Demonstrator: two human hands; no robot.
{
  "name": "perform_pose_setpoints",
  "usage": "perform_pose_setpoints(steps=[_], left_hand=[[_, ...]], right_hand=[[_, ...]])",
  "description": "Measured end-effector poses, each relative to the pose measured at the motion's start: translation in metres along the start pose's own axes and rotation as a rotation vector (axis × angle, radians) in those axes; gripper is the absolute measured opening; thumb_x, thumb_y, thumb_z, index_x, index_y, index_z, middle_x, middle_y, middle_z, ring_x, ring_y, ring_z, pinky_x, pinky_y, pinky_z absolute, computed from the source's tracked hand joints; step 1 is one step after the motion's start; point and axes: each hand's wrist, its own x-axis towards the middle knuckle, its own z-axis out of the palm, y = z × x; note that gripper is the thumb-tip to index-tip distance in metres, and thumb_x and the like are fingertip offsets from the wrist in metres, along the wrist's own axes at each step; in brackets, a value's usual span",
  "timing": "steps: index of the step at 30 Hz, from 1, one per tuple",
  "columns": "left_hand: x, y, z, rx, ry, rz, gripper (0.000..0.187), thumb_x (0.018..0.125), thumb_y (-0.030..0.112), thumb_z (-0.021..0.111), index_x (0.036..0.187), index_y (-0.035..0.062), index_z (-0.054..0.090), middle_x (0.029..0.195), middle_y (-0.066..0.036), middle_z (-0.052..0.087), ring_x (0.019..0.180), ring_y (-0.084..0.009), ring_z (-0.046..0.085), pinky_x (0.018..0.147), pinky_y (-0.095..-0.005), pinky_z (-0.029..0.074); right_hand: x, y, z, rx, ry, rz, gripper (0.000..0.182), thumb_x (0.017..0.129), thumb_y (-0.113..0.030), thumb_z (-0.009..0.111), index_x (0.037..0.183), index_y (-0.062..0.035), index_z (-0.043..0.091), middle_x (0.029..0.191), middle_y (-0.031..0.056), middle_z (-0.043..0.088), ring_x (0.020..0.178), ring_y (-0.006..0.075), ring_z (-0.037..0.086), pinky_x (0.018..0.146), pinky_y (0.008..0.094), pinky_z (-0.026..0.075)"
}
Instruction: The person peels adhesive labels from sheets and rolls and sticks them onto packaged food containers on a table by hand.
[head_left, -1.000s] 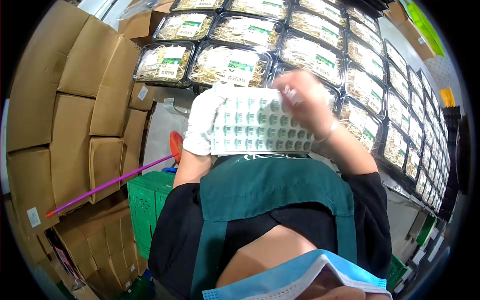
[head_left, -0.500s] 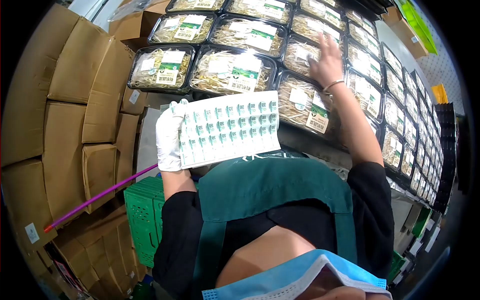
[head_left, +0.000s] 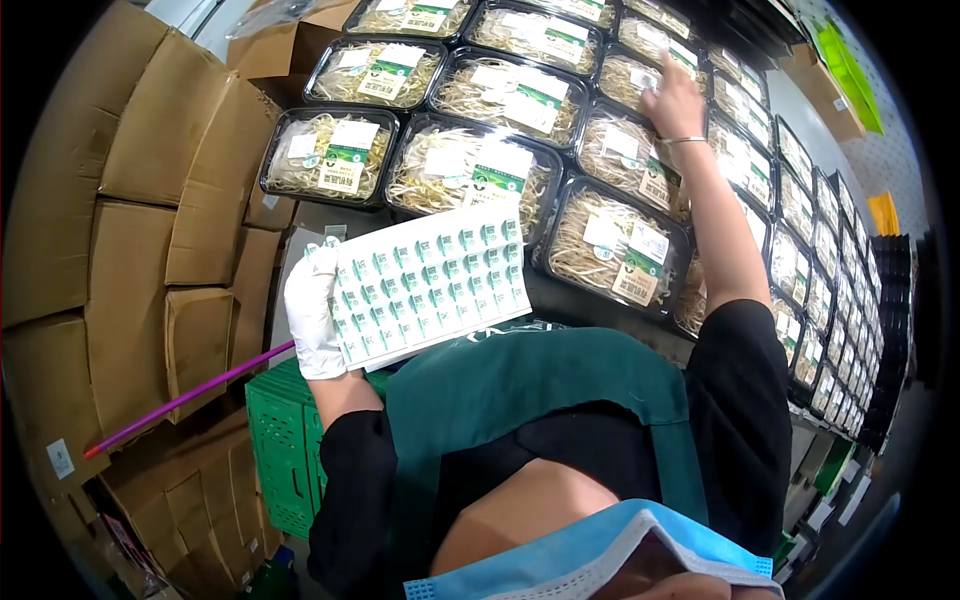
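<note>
A: What is the left hand (head_left: 314,315) doing?

B: It's wearing a white glove and closing around the left edge of the QR-code sticker sheet (head_left: 430,290). The sheet is tilting in front of the green apron (head_left: 540,385), its upper corner overlapping a bean-sprout pack (head_left: 470,170) in view. I can't tell whether they're touching.

A: And the right hand (head_left: 678,105)?

B: It's reaching out bare over the packs, partly open, thumb and forefinger standing apart. It's hovering over or touching a farther bean-sprout pack (head_left: 626,80); I can't tell which. Nothing is showing in its grasp, though a tiny sticker on a fingertip could be escaping me.

A: What could go wrong?

B: Only one edge is getting a grip, so the free end could be sagging or catching on a lid, creasing the sheet and lifting stickers. The smooth glove could also be letting it slip.

A: Anything on the other side?

B: The right forearm is stretching past closely set packs. Dipping too low, the bracelet (head_left: 685,140) or black sleeve (head_left: 742,345) could be snagging a rim and nudging a pack out of line.
</note>
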Motion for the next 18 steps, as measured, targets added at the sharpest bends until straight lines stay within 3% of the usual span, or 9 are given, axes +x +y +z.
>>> perform_pose_setpoints(steps=[2,3,5,7,9,11,13,15,18], left_hand=[[-0.001,0.003,-0.001,0.021,0.047,0.003,0.016,0.082,0.017,0.053,0.081,0.0005,0.055,0.073,-0.005,0.058,0.061,-0.0099,0.057,0.054,-0.0211,0.045],[-0.001,0.004,0.0,0.041,0.089,0.009,0.017,0.083,0.019,0.053,0.077,0.0027,0.052,0.069,-0.004,0.057,0.059,-0.0099,0.057,0.052,-0.0216,0.045],[-0.002,0.007,0.003,0.014,0.108,0.0,0.014,0.081,0.016,0.055,0.078,0.003,0.052,0.072,-0.004,0.057,0.061,-0.0095,0.056,0.054,-0.0215,0.045],[-0.001,0.006,0.004,-0.04,0.121,0.027,0.017,0.081,0.017,0.054,0.084,0.0,0.056,0.075,-0.006,0.06,0.063,-0.0109,0.058,0.056,-0.0218,0.045],[-0.001,0.009,0.008,-0.015,0.126,0.049,0.016,0.081,0.017,0.054,0.083,0.0005,0.055,0.075,-0.006,0.06,0.063,-0.0108,0.058,0.056,-0.0218,0.045],[0.001,0.009,0.008,-0.004,0.158,0.088,0.015,0.081,0.016,0.054,0.083,0.001,0.054,0.073,-0.005,0.059,0.061,-0.0107,0.058,0.055,-0.022,0.046],[0.002,0.009,0.004,0.018,0.144,0.072,0.013,0.081,0.017,0.055,0.08,0.0041,0.052,0.074,-0.003,0.056,0.066,-0.0099,0.056,0.059,-0.022,0.045],[0.002,0.013,0.006,0.052,0.141,0.03,0.014,0.082,0.017,0.053,0.082,0.0036,0.053,0.075,-0.003,0.057,0.065,-0.0098,0.056,0.059,-0.0222,0.045],[0.005,0.014,0.008,0.011,0.246,0.072,0.013,0.081,0.014,0.054,0.074,0.003,0.051,0.068,-0.005,0.059,0.056,-0.011,0.057,0.051,-0.0209,0.045]], right_hand=[[0.016,0.027,-0.006,-0.199,-0.063,0.151,0.078,0.071,-0.048,0.057,0.131,-0.0115,0.022,0.127,0.015,0.035,0.114,0.0273,0.038,0.091,0.0442,0.031],[0.026,0.043,0.0,-0.265,0.005,0.171,0.075,0.07,-0.044,0.06,0.128,-0.0076,0.029,0.119,0.0157,0.045,0.108,0.0266,0.044,0.09,0.0401,0.034],[0.059,0.062,0.002,-0.004,-0.075,0.216,0.068,0.067,-0.038,0.062,0.121,-0.0038,0.039,0.106,0.015,0.055,0.098,0.0261,0.052,0.086,0.0347,0.039],[0.088,0.059,0.019,0.486,-0.006,0.283,0.061,0.065,-0.032,0.063,0.115,-0.0007,0.045,0.098,0.0147,0.059,0.09,0.0262,0.056,0.082,0.0313,0.042],[0.103,0.038,0.023,0.534,0.033,0.353,0.053,0.066,-0.025,0.06,0.112,-0.003,0.045,0.095,0.0164,0.059,0.09,0.0288,0.057,0.08,0.034,0.042],[0.108,0.021,0.027,0.321,0.031,0.352,0.046,0.07,-0.021,0.055,0.111,-0.0058,0.045,0.093,0.0187,0.059,0.088,0.0321,0.056,0.078,0.0373,0.043],[0.108,0.025,0.041,0.212,0.036,0.176,0.043,0.075,-0.022,0.05,0.115,-0.0085,0.042,0.096,0.02,0.058,0.093,0.0336,0.054,0.079,0.0395,0.042],[0.104,0.034,0.035,-0.046,-0.054,0.074,0.05,0.076,-0.036,0.051,0.119,-0.0133,0.041,0.11,0.0175,0.052,0.105,0.0305,0.047,0.083,0.0414,0.039],[0.115,0.068,0.026,-0.337,-0.017,0.234,0.068,0.069,-0.057,0.052,0.124,-0.0202,0.038,0.123,0.0118,0.04,0.115,0.0276,0.036,0.09,0.0464,0.029]])
